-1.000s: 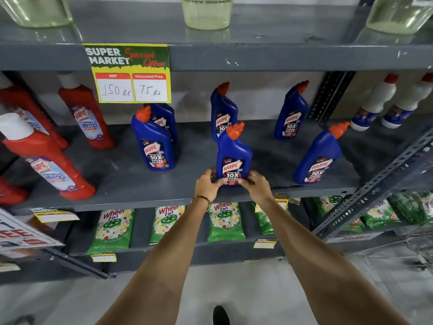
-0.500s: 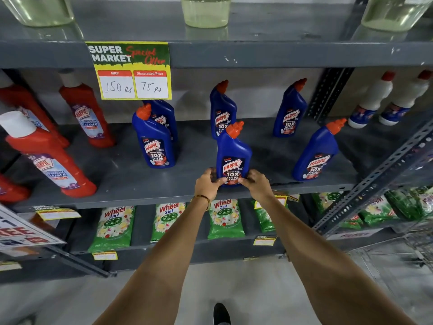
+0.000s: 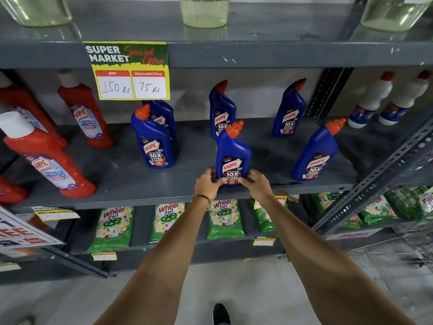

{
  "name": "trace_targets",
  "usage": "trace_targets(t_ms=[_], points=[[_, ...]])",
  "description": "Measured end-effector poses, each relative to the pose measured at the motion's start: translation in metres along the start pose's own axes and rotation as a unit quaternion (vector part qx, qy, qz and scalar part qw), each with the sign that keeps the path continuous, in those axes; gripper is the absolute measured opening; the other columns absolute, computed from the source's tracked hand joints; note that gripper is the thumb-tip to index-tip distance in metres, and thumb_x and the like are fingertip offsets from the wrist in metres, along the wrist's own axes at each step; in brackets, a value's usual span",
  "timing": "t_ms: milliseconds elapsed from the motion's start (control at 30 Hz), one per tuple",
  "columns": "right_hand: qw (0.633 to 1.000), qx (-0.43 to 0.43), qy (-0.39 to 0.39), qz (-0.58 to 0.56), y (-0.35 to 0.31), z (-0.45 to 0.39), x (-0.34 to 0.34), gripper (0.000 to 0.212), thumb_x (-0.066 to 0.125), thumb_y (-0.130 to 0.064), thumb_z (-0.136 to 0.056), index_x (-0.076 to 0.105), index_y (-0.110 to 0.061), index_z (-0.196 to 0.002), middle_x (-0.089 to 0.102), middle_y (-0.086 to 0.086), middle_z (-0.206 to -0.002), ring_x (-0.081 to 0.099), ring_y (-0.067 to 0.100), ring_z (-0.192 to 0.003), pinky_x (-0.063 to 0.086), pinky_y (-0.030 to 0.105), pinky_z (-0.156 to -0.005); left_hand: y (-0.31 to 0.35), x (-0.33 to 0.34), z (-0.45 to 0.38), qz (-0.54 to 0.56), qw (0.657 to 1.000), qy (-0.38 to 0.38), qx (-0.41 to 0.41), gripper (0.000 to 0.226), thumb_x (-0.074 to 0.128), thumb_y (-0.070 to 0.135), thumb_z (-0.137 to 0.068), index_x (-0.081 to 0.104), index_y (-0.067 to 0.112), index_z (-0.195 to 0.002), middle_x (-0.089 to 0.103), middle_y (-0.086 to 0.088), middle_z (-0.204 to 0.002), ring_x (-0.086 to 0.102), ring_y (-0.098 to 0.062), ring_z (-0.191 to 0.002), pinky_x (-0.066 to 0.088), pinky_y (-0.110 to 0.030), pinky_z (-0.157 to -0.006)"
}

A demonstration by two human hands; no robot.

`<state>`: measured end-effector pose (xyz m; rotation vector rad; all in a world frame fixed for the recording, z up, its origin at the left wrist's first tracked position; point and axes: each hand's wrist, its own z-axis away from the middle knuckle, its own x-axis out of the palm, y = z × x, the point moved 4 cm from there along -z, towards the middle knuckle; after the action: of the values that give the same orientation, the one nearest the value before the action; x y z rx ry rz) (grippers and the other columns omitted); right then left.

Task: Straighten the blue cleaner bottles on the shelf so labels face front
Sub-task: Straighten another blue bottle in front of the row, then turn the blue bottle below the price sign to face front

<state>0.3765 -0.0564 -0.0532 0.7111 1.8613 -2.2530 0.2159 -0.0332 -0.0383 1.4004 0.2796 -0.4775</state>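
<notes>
Fingers point(image 3: 220, 181) of both hands grip blue bottle point(image 3: 232, 151) (label: "HARPIC 10X TOTAL CLEAN").

The grey shelf point(image 3: 112, 181) carries blue cleaner bottles point(image 3: 153, 146) around and behind the grip, red bottles point(image 3: 50, 165) far left, white bottles point(image 3: 372, 102) far right.

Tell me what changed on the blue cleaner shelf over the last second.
Almost nothing. Both hands, left hand and right hand, stay clasped low on the front middle blue bottle, which stands in the same spot, label facing front. Nothing was let go. The other blue bottles and the red bottles stayed put.
</notes>
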Motion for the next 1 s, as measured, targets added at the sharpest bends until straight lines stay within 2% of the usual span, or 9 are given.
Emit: trace_targets(t_ms=[133,267,400,600,667,833,933,1000], points=[[1.0,-0.003,0.001,0.003,0.0,0.001,0.0,0.025,0.066,-0.015,-0.083,0.06,-0.002,-0.103,0.069,0.016,-0.108,0.063,0.021,-0.094,0.044,0.031,-0.075,0.0,0.0,0.001,0.005,1.0,-0.003,0.002,0.044,0.068,0.024,-0.081,0.052,0.008,-0.119,0.065,-0.013,-0.119,0.061,-0.028,-0.11,0.049,-0.044,-0.098],[1.0,-0.006,0.024,0.012,0.0,0.005,-0.001,0.029,0.07,-0.014,-0.08,0.06,-0.003,-0.104,0.07,0.013,-0.108,0.065,0.025,-0.099,0.049,0.033,-0.081,0.0,-0.005,0.002,-0.005,1.0,-0.017,0.01,0.046,0.068,0.022,-0.08,0.052,0.007,-0.121,0.064,-0.014,-0.121,0.059,-0.027,-0.112,0.048,-0.041,-0.099],[0.998,0.005,0.054,0.015,-0.004,0.012,0.0,0.039,0.072,-0.016,-0.078,0.057,-0.004,-0.112,0.068,0.007,-0.108,0.062,0.018,-0.096,0.043,0.027,-0.077,-0.008,-0.018,0.002,-0.007,1.0,-0.019,-0.003,0.055,0.067,0.026,-0.082,0.047,0.007,-0.129,0.057,-0.015,-0.131,0.054,-0.027,-0.12,0.045,-0.038,-0.103],[0.987,0.053,0.15,-0.018,-0.004,0.03,0.014,0.058,0.071,-0.019,-0.079,0.047,-0.002,-0.129,0.065,0.011,-0.121,0.06,0.026,-0.113,0.042,0.026,-0.085,-0.035,-0.066,-0.003,0.006,1.0,-0.014,-0.02,0.059,0.063,0.029,-0.084,0.042,0.006,-0.134,0.052,-0.014,-0.137,0.049,-0.026,-0.126,0.038,-0.034,-0.105],[0.98,0.067,0.186,-0.032,-0.004,0.038,0.024,0.051,0.07,-0.021,-0.08,0.051,-0.001,-0.123,0.066,0.012,-0.117,0.061,0.026,-0.108,0.042,0.027,-0.082,-0.047,-0.084,-0.004,0.011,1.0,-0.017,-0.023,0.059,0.063,0.028,-0.084,0.041,0.006,-0.134,0.052,-0.014,-0.137,0.049,-0.026,-0.126,0.038,-0.034,-0.105],[0.961,0.109,0.249,-0.061,-0.015,0.061,0.064,0.029,0.067,-0.02,-0.081,0.058,0.002,-0.098,0.065,0.017,-0.092,0.057,0.026,-0.082,0.037,0.022,-0.061,-0.071,-0.129,0.001,0.009,0.998,-0.055,-0.015,0.059,0.063,0.026,-0.085,0.04,0.004,-0.134,0.049,-0.017,-0.138,0.051,-0.029,-0.124,0.04,-0.036,-0.104],[0.957,0.122,0.253,-0.077,-0.024,0.07,0.095,0.021,0.067,-0.021,-0.081,0.05,-0.008,-0.081,0.062,0.011,-0.079,0.052,0.022,-0.082,0.035,0.027,-0.071,-0.086,-0.153,-0.001,-0.003,0.998,-0.059,-0.01,0.058,0.062,0.028,-0.085,0.04,0.004,-0.134,0.05,-0.017,-0.138,0.051,-0.029,-0.123,0.04,-0.037,-0.106],[0.959,0.131,0.242,-0.069,-0.032,0.073,0.114,0.029,0.067,-0.022,-0.082,0.042,-0.014,-0.07,0.05,0.0,-0.066,0.048,0.021,-0.08,0.032,0.027,-0.07,-0.094,-0.165,-0.004,-0.011,0.998,-0.056,-0.009,0.058,0.063,0.029,-0.085,0.041,0.004,-0.133,0.051,-0.017,-0.137,0.052,-0.028,-0.122,0.041,-0.039,-0.106]])
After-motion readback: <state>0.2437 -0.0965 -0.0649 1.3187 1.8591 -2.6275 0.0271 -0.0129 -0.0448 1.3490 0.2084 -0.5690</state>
